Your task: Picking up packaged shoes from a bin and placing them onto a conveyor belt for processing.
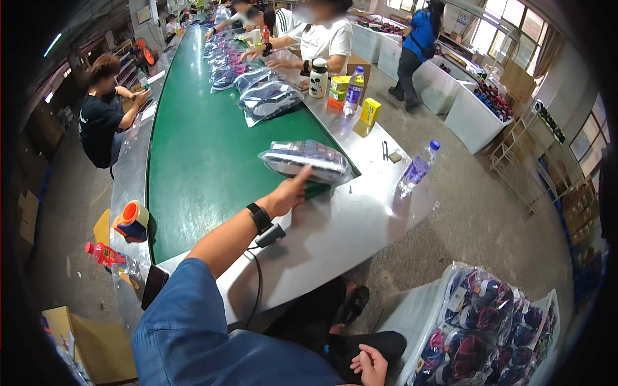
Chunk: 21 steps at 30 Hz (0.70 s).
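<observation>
**Left hand at the bagged shoes on the belt edge**

Head view: your left hand (288,193) is stretched out ahead of you, forearm running up from the lower left, a black wristband with a small device and cable at the wrist. The fingers (301,174) reach the near edge of a clear plastic bag of shoes (308,161), touching it or all but touching it. Your grip there is loose: fingers extended and pointing rather than wrapped round anything, so nothing is clamped.

The bag lies where the green conveyor belt (199,141) meets the steel worktop (335,225), straddling that edge. From your left hand it sits straight ahead and slightly to the right. Its long axis runs across you, left to right, tilting a little downward at the right end, so your fingers meet its long side, not an end.

Your right hand (368,364) is low in the picture, resting near your lap with the fingers curled inward and holding nothing that shows. It is well apart from the bag; the left hand is plainly the nearer.

Around the bag: a plastic water bottle (417,168) stands to its right on the worktop, a small yellow carton (369,111) beyond it, more bagged shoes (267,96) farther up the belt. An orange tape roll (134,219) sits at the belt's near left end. A white bin of bagged shoes (489,328) stands by your right side. Other people work along both sides of the belt.
</observation>
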Motion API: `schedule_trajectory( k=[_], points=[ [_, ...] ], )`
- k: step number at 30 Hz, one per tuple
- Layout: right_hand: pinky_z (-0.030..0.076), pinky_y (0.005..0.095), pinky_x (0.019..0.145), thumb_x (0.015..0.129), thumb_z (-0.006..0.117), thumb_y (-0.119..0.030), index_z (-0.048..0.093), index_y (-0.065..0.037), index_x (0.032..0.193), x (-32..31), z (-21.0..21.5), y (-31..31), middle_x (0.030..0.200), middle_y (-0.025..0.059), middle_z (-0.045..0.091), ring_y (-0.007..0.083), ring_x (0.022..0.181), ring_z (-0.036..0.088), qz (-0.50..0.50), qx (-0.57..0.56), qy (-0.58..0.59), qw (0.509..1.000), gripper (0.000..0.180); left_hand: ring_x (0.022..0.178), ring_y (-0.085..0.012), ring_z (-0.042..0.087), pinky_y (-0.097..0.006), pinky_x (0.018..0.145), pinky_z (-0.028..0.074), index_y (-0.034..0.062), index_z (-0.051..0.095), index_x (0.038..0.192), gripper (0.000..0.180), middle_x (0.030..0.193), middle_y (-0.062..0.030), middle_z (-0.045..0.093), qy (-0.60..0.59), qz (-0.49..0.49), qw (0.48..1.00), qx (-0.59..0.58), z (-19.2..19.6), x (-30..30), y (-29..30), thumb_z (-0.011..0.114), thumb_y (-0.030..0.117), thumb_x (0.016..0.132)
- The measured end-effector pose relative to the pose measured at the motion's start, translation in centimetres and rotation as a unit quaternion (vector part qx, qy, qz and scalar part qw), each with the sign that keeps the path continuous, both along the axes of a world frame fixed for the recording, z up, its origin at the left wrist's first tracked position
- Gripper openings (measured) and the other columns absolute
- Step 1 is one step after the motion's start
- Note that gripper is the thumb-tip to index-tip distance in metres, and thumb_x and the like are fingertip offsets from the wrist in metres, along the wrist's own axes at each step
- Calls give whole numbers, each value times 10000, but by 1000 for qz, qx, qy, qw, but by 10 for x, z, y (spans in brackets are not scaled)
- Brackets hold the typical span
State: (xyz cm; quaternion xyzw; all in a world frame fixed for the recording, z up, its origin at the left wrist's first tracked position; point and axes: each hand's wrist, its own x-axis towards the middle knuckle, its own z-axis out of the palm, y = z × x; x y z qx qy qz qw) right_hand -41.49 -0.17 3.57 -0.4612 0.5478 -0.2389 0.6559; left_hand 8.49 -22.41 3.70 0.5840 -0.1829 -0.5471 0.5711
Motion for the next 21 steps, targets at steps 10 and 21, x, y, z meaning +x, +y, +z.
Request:
schedule_trajectory(
  k=[10,21],
  points=[
    [484,207,587,993,654,-146,643,17,1261,-15,3,21,847,48,684,81,687,642,-43,-46,-16,998,314,1003,-240,689,-388,756,565,110,600,1229,455,1162,-85,694,168,213,959,-79,-82,57,-25,570,502,1000],
    [458,205,613,970,657,-88,647,13,1238,-38,38,18,797,-2,611,53,676,575,-104,-162,26,981,287,1326,-381,544,-576,1158,387,76,492,1470,620,1473,-159,551,301,-84,926,-211,27,-34,92,443,529,1049]
  ],
)
